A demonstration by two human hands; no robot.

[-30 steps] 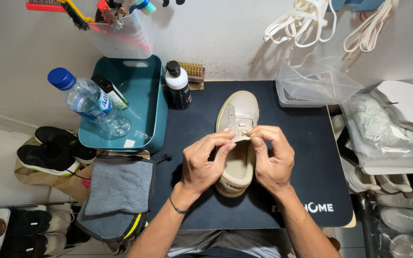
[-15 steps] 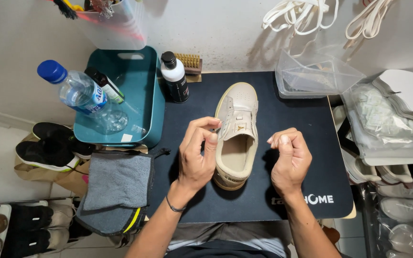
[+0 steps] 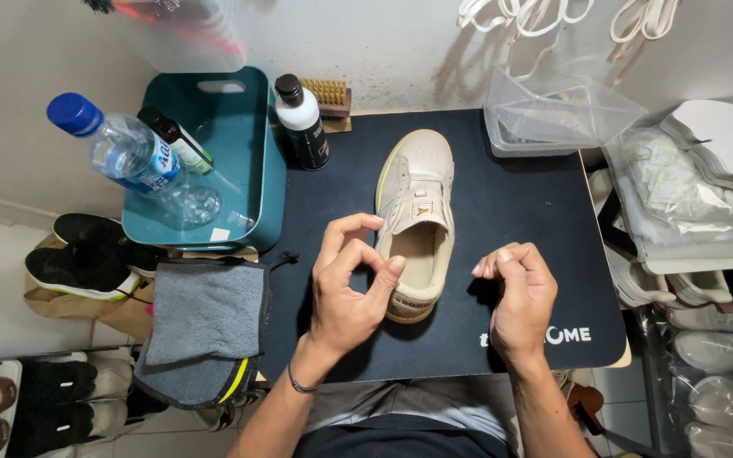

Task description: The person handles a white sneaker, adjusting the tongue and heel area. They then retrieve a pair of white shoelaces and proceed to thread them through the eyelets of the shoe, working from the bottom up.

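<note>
A beige low sneaker (image 3: pixel 416 199) with a yellowish sole and no laces lies on a dark mat (image 3: pixel 528 212), toe pointing away from me. My left hand (image 3: pixel 345 288) hovers at the shoe's left side near the heel opening. Its fingers are curled and apart, the thumb tip touches the collar edge, and it holds nothing. My right hand (image 3: pixel 515 293) rests on the mat to the right of the shoe, clear of it. Its fingers are bunched together, with nothing visible in them.
A teal bin (image 3: pixel 243 165) at the left holds a water bottle (image 3: pixel 120 153) and a small dark bottle (image 3: pixel 178 140). A black-and-white bottle (image 3: pixel 303 123) and a brush (image 3: pixel 330 95) stand behind the mat. A clear tub (image 3: pixel 553 114), bagged shoes (image 3: pixel 680 182), a grey cloth (image 3: pixel 205 314) and floor shoes (image 3: pixel 86 254) surround it.
Both hands have come off the shoe's tongue. The right hand moved right onto the mat, and the left hand drew back to the shoe's left side.
</note>
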